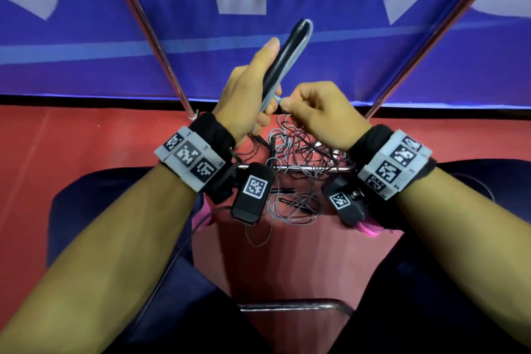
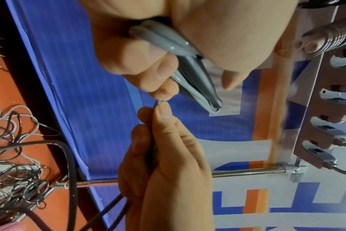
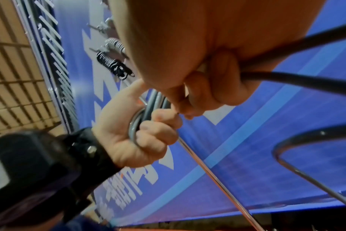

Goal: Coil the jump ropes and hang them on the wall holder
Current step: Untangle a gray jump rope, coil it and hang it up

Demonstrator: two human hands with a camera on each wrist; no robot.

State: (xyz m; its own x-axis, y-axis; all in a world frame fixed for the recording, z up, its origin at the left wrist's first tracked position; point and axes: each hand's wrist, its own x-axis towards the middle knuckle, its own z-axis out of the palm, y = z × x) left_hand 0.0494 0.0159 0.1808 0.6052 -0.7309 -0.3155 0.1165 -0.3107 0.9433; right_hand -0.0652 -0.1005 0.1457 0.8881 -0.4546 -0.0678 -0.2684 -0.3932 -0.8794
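The left hand (image 1: 247,95) is closed round a pair of handles (image 1: 284,66), one black and one grey, laid side by side. Its fingers wrap their lower half and the thumb lies straight along the side. The handles' long axis runs up and away from the person, leaning a little right. Their tips stand clear above the hand, in front of the blue banner (image 1: 344,52).

The right hand (image 1: 321,112) is just beside the left, fingers curled in. Its thumb and forefinger pinch a thin cord (image 2: 156,104) right at the left hand's fingertips. The left wrist view shows this pinch plainly, the two hands almost touching there.

Below both hands, loose ropes (image 1: 296,146) lie in a tangle on the red floor (image 1: 86,138), partly over a metal bar (image 1: 301,167). The holder (image 2: 310,109), with its row of pegs, hangs on the wall well apart from the handles.
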